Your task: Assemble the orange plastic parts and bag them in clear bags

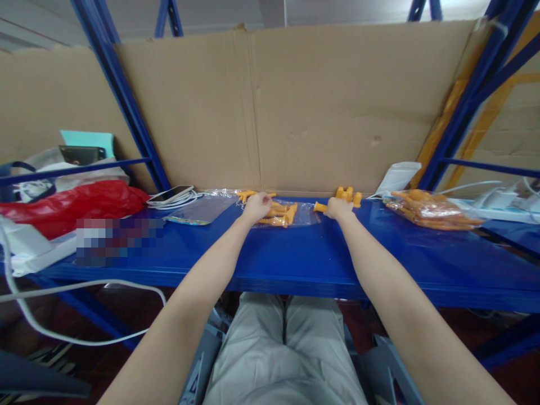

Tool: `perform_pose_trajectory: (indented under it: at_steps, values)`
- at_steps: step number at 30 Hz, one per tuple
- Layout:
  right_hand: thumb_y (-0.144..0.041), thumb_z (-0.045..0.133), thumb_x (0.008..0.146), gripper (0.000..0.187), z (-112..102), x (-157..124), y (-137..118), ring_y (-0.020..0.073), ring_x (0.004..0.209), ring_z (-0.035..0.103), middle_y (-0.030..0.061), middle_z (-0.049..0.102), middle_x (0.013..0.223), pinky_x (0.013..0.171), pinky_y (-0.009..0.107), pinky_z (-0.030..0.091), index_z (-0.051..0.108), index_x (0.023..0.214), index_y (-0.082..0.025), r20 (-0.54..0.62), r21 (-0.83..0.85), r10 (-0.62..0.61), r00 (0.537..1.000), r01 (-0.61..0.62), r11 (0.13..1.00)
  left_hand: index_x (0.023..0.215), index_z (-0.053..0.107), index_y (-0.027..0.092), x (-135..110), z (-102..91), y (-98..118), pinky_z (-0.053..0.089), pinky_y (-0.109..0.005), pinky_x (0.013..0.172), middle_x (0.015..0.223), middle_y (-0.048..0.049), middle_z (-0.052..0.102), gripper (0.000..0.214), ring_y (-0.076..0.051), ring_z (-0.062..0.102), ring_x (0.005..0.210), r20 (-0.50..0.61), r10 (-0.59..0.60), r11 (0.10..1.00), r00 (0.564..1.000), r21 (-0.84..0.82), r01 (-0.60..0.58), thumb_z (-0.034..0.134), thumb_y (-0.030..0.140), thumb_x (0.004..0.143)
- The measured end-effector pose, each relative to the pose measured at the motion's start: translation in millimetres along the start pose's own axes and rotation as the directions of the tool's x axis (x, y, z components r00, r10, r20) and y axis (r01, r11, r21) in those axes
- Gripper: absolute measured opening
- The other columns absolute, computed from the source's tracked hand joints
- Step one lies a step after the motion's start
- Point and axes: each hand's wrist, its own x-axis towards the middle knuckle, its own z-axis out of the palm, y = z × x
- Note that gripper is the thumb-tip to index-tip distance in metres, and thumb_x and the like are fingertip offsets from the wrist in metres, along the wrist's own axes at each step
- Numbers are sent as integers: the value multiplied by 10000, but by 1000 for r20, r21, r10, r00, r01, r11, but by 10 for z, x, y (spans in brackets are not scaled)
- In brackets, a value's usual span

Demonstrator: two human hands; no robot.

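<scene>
My left hand is over the blue shelf top with its fingers curled in; whatever they grip is hidden. Around it lie several orange plastic pieces, some on or in a clear plastic bag; I cannot tell which. More orange prongs show just behind this hand. To the right, my right hand is closed around an orange plastic piece whose flared end sticks out to the left. Several short orange pieces stand just behind that hand.
A filled bag of orange pieces lies at right, near a white power strip. Left are a flat clear packet, a phone with a coiled white cable, and a red bag. Cardboard walls the back; blue posts flank it.
</scene>
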Motion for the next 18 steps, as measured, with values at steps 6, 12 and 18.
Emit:
perform_pose_trajectory:
  at_steps: [6,12,18]
  values:
    - [-242,524,870,395,-69,-39,18,390,1332,420,206,588,1320,1064,601,251,660,1227,-142,-125,20,61,990,-59,998,903,716,169,-11,-1,11,502,-320,907,966,-106,746,208,-227,690,973,-4,0,1000,1000,23,0,517,166,843]
    - [-210,516,869,367,-262,-152,-82,346,1222,538,196,633,1254,1041,552,274,659,1196,-124,-97,74,73,993,-66,995,915,722,156,-14,-13,14,502,-313,903,971,-112,744,208,-219,689,964,5,0,1000,1000,12,0,531,148,833]
    - [-115,502,860,354,-442,-295,-217,343,1164,591,207,670,1168,1017,570,262,663,1175,-129,-93,-35,11,996,-14,999,920,721,163,-16,-23,14,511,-316,886,969,-107,745,206,-227,685,963,-9,-52,998,999,32,52,534,161,834]
